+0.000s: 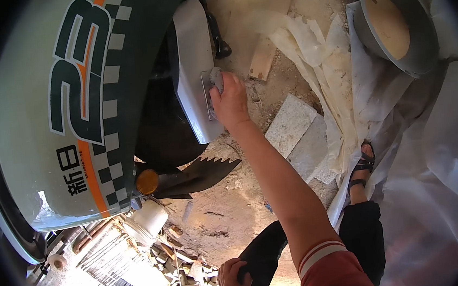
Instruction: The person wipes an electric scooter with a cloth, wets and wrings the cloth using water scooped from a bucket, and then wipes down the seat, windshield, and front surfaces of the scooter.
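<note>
My right hand (pixel 230 100) is closed around a balled grey cloth (pixel 216 80). It presses the cloth against the silver panel (pixel 192 42) on the side of an electric scooter (pixel 36 116). A thin rectangular outline shows on the panel beside my fingers. The scooter's body is pale green and dark green, with a large "23", an orange stripe and a checkered band. My left hand (pixel 233 280) rests on the knee of my dark trousers (pixel 260 252), fingers laid over it and holding nothing. An orange round reflector (pixel 147 181) sits near a black toothed mudguard (pixel 204 175).
A grey basin (pixel 427 33) with cloudy tan water stands on plastic sheeting (pixel 408 198). Pale stone slabs (pixel 292 125) and a wooden plank (pixel 261 58) lie on the dirt. A white bucket (pixel 151 218) and split firewood (pixel 189 277) are beyond the scooter. My sandalled foot (pixel 363 166) is on the sheeting.
</note>
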`<state>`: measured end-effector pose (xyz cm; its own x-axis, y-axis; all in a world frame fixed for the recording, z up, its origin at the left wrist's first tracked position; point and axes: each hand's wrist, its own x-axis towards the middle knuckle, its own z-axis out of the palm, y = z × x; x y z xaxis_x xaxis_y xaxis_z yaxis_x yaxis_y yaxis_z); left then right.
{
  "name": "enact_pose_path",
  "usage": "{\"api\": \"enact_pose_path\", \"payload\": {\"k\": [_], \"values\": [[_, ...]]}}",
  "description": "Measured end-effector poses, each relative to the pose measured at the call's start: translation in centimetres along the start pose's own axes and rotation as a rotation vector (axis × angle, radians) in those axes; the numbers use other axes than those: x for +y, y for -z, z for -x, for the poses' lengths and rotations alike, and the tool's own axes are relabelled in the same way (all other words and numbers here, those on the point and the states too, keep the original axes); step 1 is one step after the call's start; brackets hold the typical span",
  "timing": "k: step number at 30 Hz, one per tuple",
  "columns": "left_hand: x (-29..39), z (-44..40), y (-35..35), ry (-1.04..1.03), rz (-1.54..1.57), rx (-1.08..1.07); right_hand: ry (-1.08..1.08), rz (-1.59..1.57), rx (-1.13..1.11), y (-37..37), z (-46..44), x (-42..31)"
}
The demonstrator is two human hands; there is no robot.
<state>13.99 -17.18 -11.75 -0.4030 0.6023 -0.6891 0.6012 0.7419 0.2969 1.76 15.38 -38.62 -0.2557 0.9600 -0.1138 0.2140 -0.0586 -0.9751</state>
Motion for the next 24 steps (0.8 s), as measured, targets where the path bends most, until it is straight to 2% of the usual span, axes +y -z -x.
{"api": "enact_pose_path", "payload": {"k": [5,10,13,16,17,19,21,23,24], "values": [[0.0,-0.3,-0.2,0.009,-0.029,0.033,0.085,0.141,-0.035,0.8,4.5,-1.6],[-0.3,-0.1,-0.3,0.069,-0.008,0.036,0.185,0.057,0.109,-0.9,-6.8,-2.4],[0.2,0.5,0.0,0.074,0.019,0.045,0.123,0.033,0.047,-0.6,-5.8,-2.2],[0.3,-0.4,0.0,0.050,-0.009,0.037,0.140,0.065,0.003,0.5,-0.6,-1.5],[0.1,-0.4,-0.2,0.037,-0.012,0.041,0.152,0.072,0.013,0.7,-1.5,-1.8],[-0.8,-0.1,-0.8,0.020,-0.026,0.050,0.115,0.057,0.017,0.3,-2.8,-2.6],[-1.6,0.6,-1.4,0.061,-0.011,0.018,0.087,-0.003,0.109,-1.0,-8.1,-3.2],[-1.6,0.6,-1.5,0.075,-0.002,0.016,-0.163,-0.136,-0.116,-1.0,-14.3,-3.3],[-1.5,0.8,-1.5,0.088,0.023,0.017,-0.172,-0.145,-0.124,-1.4,-13.6,-3.1]]}}
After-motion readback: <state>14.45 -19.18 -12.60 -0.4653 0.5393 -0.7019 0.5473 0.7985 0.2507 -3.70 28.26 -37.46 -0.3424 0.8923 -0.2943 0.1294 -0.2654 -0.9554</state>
